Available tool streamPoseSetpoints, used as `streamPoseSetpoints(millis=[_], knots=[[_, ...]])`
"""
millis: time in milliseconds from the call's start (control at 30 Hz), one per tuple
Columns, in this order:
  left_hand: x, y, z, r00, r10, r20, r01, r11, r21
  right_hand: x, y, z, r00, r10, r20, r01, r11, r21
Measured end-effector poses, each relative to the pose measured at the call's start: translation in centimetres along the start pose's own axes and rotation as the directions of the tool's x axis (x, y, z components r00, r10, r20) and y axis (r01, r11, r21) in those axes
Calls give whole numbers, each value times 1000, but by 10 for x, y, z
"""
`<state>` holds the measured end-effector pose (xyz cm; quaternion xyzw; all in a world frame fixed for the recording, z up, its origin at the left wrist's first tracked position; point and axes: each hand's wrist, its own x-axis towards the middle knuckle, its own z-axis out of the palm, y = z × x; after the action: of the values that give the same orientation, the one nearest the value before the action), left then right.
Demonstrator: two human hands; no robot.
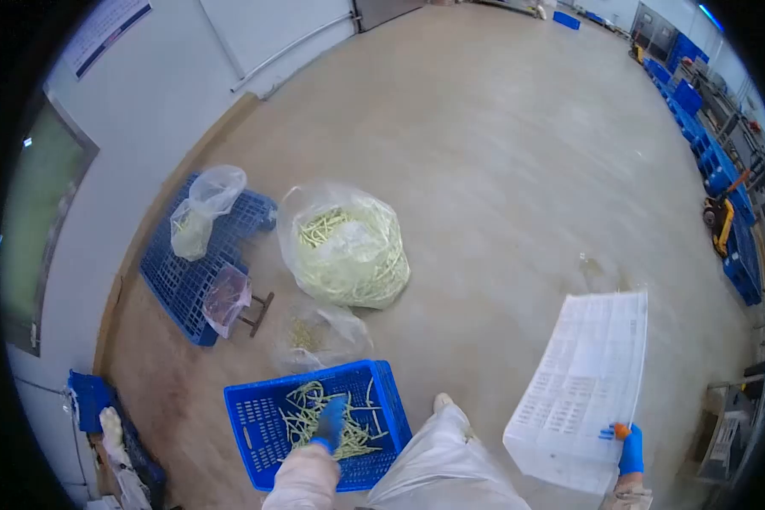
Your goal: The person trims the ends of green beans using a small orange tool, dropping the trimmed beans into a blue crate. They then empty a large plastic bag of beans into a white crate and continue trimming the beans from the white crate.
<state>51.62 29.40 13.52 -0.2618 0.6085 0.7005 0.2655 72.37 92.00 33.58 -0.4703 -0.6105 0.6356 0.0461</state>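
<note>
My left hand (332, 422), in a blue glove, reaches into a blue plastic crate (257, 450) in front of me. Its fingers stretch forward over long green beans (308, 394) scattered across the crate's bottom. To the right, my blue-gloved right hand (631, 450) closes on the edge of a large white perforated crate (582, 365), which is tilted. A small orange piece (623, 431) shows at the fingers of that hand; I cannot tell what it is.
Beyond the blue crate stand a big clear bag (357, 263) of green beans and a smaller open bag (340, 336). A blue pallet (174, 259) with plastic bags lies by the left wall. Blue pallets (704, 144) and a yellow pallet jack (722, 225) line the right side.
</note>
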Motion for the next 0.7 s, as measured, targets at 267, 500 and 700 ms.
streamPoseSetpoints(millis=[267, 500, 700], knots=[[50, 259, 366, 754, 264, 602, -234, 964, -129, 109, -183, 203, 907, -98, 409, 201, 956, -215], [69, 396, 354, 860, 413, 299, -407, 909, -85, 161, -299, 339, 297, -77, 952, 914, 310, -261], [41, 332, 222, 769, 638, 37, -316, 330, 890, 179, -343, 461, -301, 186, 935, 946, 181, 268]])
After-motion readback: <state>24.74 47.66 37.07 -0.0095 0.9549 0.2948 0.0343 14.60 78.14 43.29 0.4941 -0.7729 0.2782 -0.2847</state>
